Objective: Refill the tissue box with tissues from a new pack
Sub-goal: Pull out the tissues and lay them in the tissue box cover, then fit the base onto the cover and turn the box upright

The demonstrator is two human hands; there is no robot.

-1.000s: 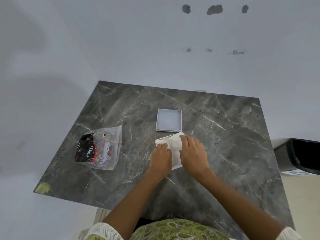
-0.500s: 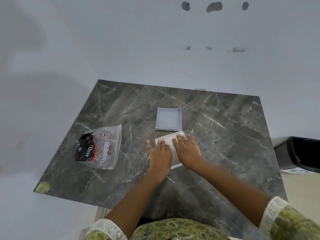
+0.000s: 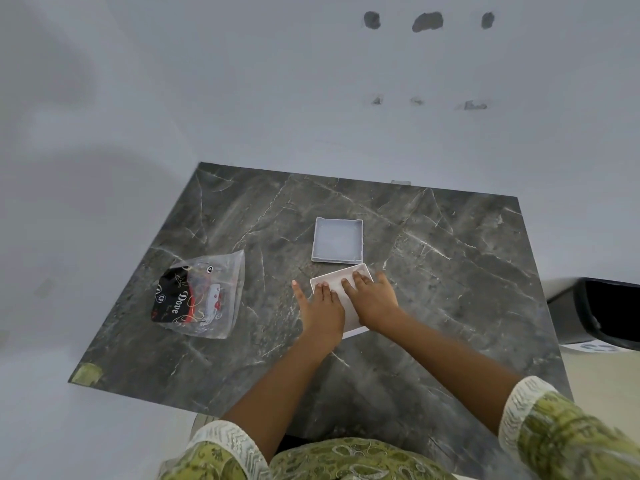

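Marble table (image 3: 450, 289) shows the tissue box (image 3: 341, 273) apparently filled, left hand (image 3: 322, 315) and right hand (image 3: 375, 299) pressing flat with fingers spread, while the lid (image 3: 337, 240) lies off.

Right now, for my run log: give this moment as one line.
stage: pressing tissues flat | left hand: flat on tissues | right hand: flat on tissues | box: open, beyond | wrapper: left, on table

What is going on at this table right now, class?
A person presses both hands, the left hand and right hand, flat on white tissues in a white box on the marble table. The lid lies just beyond the box, and the plastic pack lies to the left.
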